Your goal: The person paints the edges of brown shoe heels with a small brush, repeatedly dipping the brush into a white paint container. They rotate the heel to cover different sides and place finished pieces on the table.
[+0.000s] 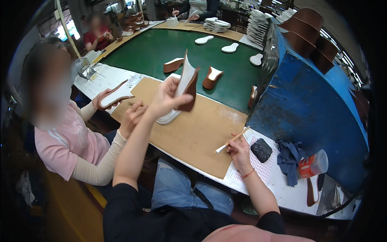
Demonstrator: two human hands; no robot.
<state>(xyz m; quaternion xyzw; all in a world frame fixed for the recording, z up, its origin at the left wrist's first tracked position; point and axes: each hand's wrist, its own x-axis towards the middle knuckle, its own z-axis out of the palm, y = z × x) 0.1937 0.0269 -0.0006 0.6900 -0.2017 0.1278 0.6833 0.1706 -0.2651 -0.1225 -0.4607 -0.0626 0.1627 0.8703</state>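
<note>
My left hand [166,99] is closed around a brown wedge shoe sole [188,78], raised over the cardboard with its white inner face partly showing. Below that hand a white container or tray [169,117] is partly hidden. In my right hand [240,151] is a brush [231,140] with a wooden handle, its white tip pointing left just above the cardboard sheet [193,133]. Close to my right wrist lies a black block [261,150] on a printed sheet. The brush and the sole are well apart.
A green surface [161,44] carries wedge soles and flat white soles. At left a co-worker holds a brown-rimmed sole [115,96], one hand near my left forearm. A blue metal housing [306,101] stands right, beside a dark cloth [289,159], a plastic jar [313,163] and another sole [312,190].
</note>
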